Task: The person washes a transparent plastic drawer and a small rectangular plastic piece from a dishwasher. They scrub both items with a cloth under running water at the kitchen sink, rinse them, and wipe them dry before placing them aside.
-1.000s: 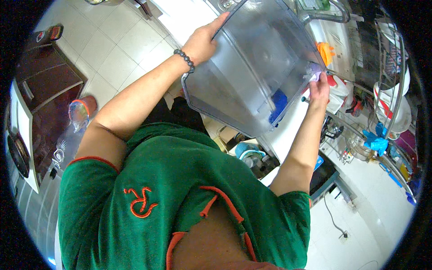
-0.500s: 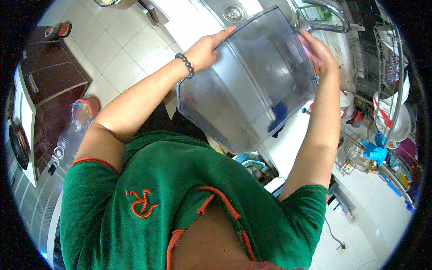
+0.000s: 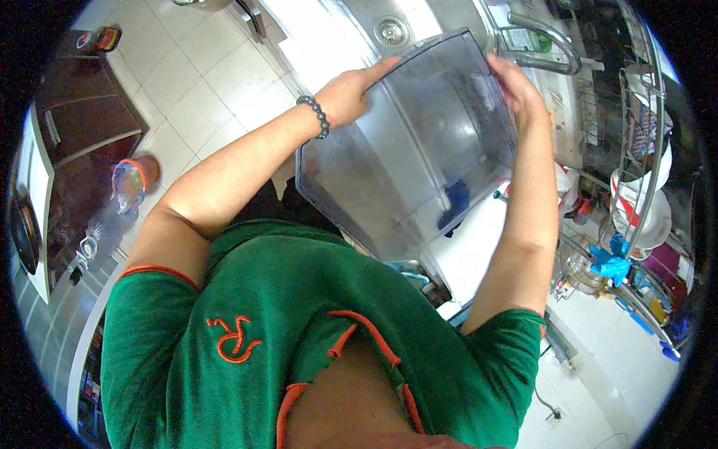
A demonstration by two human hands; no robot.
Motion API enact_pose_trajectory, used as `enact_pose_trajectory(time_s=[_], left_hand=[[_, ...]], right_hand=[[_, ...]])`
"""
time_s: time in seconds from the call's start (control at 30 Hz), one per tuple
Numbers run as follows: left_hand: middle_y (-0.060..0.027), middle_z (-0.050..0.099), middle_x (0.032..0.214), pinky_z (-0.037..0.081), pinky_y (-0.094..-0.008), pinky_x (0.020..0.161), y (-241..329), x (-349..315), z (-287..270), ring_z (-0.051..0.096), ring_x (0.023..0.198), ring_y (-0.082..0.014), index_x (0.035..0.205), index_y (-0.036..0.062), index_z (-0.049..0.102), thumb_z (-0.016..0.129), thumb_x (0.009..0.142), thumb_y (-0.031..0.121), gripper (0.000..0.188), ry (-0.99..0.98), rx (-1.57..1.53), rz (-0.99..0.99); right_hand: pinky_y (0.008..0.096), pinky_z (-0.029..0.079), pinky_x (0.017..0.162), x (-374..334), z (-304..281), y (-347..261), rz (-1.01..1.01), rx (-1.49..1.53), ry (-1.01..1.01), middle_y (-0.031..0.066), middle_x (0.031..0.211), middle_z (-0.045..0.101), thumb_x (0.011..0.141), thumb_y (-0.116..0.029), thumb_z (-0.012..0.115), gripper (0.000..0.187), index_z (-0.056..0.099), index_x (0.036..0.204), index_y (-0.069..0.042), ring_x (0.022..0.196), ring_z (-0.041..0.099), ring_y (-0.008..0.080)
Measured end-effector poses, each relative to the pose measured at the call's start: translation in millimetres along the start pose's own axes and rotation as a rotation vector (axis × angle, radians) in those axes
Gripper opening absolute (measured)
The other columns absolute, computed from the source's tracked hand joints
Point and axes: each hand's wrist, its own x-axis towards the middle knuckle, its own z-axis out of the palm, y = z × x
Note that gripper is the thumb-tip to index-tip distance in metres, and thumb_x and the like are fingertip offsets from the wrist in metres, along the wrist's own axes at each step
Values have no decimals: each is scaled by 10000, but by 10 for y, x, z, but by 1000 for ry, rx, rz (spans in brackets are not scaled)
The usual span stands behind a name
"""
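A see-through, greyish plastic bin (image 3: 407, 161) is tilted in front of me, its near end close to my body. My left hand (image 3: 350, 96), with a dark beaded bracelet (image 3: 315, 117) on the wrist, grips the bin's far left rim, index finger laid along the edge. At the far right side, my right hand (image 3: 516, 84) is closed on the opposite rim; part of its fingers is hidden behind the wall. The bin's far corner overlaps the near part of the metal sink (image 3: 441, 13). Through the plastic a dark blue patch shows, its kind unclear.
A curved metal faucet (image 3: 550, 66) stands beside my right hand. To the right, a wire rack (image 3: 658, 97) holds white bowls (image 3: 645, 213), and a blue glove (image 3: 612, 262) hangs there. A white counter (image 3: 467, 251) lies under the bin. An orange-rimmed bucket (image 3: 129, 183) stands left.
The bin has come slightly nearer to me, drawing back from the sink. Both hands have shifted with it, keeping their hold on the rims.
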Motion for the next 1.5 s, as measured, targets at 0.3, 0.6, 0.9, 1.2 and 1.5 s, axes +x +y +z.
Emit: enact_pose_trajectory(time_s=[0.3,0.6,0.9,1.2,1.5], left_hand=[[-165,412,1308,325,-315,1021,-43,7,-6,422,1187,-308,1360,182,294,356,617,-152,817,-23,20,18],[-169,419,1301,340,-320,1007,-7,23,-16,442,1165,-323,1374,187,258,356,611,-147,839,-54,42,42],[-170,422,1295,345,-334,997,-80,14,15,451,1153,-325,1364,185,285,358,605,-143,830,-75,26,4],[-169,451,1266,367,-344,973,-24,-3,-42,472,1120,-336,1367,212,273,360,624,-123,819,-98,64,-63],[-158,425,1295,365,-348,980,-50,-10,10,457,1140,-333,1368,212,272,373,607,-126,840,-92,68,-25]], right_hand=[[299,397,907,-588,-330,563,291,-317,52,92,1119,572,886,-468,448,518,540,1133,-21,1039,518,187],[268,488,747,171,-30,147,-94,224,74,78,932,628,890,-186,493,217,596,1011,-38,849,584,125],[281,521,606,-81,19,188,350,80,-232,46,853,647,879,-151,508,181,622,954,-32,714,620,115],[290,490,638,165,345,-154,-134,146,-125,41,951,621,855,-213,564,327,553,1161,-97,778,580,133],[181,478,628,240,140,-237,-61,-181,-273,19,974,626,840,-122,524,282,589,1108,-66,762,581,75]])
